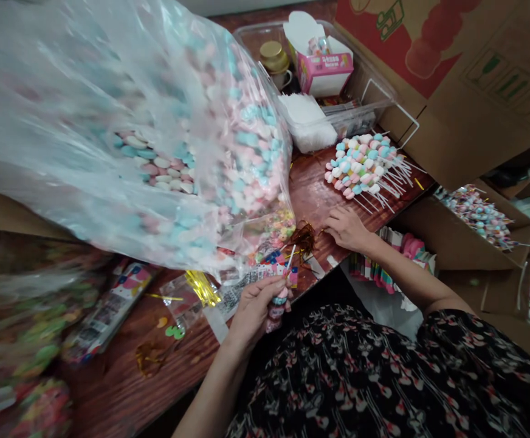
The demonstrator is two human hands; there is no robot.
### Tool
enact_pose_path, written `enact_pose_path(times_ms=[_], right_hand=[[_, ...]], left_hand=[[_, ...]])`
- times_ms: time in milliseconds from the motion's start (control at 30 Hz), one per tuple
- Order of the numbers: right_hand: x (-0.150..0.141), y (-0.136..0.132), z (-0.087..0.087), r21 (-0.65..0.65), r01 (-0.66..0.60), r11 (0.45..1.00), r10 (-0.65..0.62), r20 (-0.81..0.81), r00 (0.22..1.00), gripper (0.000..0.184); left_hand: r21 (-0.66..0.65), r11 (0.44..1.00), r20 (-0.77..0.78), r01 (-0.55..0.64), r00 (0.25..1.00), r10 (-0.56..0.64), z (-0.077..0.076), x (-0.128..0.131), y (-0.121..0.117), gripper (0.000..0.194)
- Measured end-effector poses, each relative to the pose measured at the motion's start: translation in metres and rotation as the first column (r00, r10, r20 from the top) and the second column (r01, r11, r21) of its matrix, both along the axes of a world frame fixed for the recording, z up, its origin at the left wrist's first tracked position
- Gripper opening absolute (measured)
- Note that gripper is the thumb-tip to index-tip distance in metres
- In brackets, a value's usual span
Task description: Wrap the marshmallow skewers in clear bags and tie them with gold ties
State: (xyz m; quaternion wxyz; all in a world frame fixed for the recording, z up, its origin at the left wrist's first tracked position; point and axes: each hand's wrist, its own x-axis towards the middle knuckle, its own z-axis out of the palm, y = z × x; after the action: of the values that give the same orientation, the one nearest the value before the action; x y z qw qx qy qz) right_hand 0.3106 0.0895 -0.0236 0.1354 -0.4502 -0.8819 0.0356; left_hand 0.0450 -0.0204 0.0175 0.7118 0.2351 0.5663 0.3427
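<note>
My left hand [256,304] is closed around a marshmallow skewer [279,302] in a clear wrapper, its white stick pointing up, just off the front edge of the wooden table [310,188]. My right hand [347,228] rests on the table with its fingers pinched at a bunch of brown twist ties [302,238]. A pile of pastel marshmallow skewers [365,167] lies farther back on the table. A big clear bag of marshmallow skewers [155,140] leans in from the upper left.
A clear plastic bin [369,91] at the back holds a pink box [324,72], a gold-lidded jar [274,59] and white packets. Cardboard boxes [474,91] stand at right; lower open boxes [479,219] hold wrapped candy. Gold twist ties [201,286] and printed bags [110,310] lie at left.
</note>
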Motion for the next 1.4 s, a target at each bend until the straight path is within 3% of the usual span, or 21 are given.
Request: enact_pose_path(times_ms=[167,300,400,500,667,833,967,1033,1100,1167,1233,1400], right_hand=[[-0.003,0.004,0.001,0.036,0.032,0.999,-0.036,0.116,0.993,0.015],[-0.008,-0.012,0.014,0.027,0.007,1.0,-0.007,0.009,1.0,0.016],[-0.026,-0.037,0.03,0.052,-0.128,0.99,0.133,-0.114,0.984,0.016],[-0.048,-0.058,0.044,0.082,-0.26,0.962,0.273,-0.261,0.926,0.015],[-0.067,-0.066,0.048,0.037,-0.314,0.949,0.288,-0.511,0.81,0.012],[-0.072,-0.065,0.042,-0.042,-0.324,0.945,0.246,-0.563,0.789,0.011],[-0.075,-0.071,0.046,-0.206,-0.356,0.912,0.121,-0.691,0.712,0.005],[-0.078,-0.076,0.046,-0.364,-0.403,0.84,-0.043,-0.785,0.618,0.009],[-0.081,-0.081,0.042,-0.514,-0.469,0.718,-0.272,-0.828,0.491,0.019],[-0.085,-0.086,0.035,-0.607,-0.542,0.582,-0.476,-0.794,0.379,0.028],[-0.088,-0.091,0.027,-0.651,-0.584,0.485,-0.593,-0.736,0.327,0.032],[-0.09,-0.097,0.023,-0.7,-0.572,0.427,-0.638,-0.682,0.358,0.023]], left_hand=[[0.05,0.999,-0.008,0.007,1.0,-0.007,0.003,0.0,-0.006,0.026],[0.216,0.973,-0.105,0.077,0.993,-0.055,0.005,0.001,-0.005,0.02],[0.481,0.857,-0.217,0.181,0.973,-0.084,0.009,0.008,0.001,0.013],[0.637,0.725,-0.307,0.263,0.949,-0.074,0.012,0.015,0.008,0.015],[0.697,0.668,-0.352,0.262,0.936,-0.001,0.01,0.012,0.005,0.018],[0.667,0.703,-0.354,0.247,0.935,0.007,0.01,0.006,0.0,0.016],[0.565,0.815,-0.254,0.132,0.967,0.02,0.013,0.003,0.0,0.016],[0.466,0.885,-0.133,-0.002,0.989,0.072,0.013,0.003,-0.001,0.014],[0.344,0.932,-0.012,-0.111,0.992,0.122,0.013,0.004,-0.001,0.012],[0.249,0.955,0.086,-0.16,0.986,0.143,0.013,0.007,-0.003,0.014],[0.193,0.968,0.155,-0.16,0.979,0.131,0.015,0.009,-0.004,0.015],[0.169,0.972,0.2,-0.166,0.971,0.131,0.018,0.01,-0.007,0.017]])
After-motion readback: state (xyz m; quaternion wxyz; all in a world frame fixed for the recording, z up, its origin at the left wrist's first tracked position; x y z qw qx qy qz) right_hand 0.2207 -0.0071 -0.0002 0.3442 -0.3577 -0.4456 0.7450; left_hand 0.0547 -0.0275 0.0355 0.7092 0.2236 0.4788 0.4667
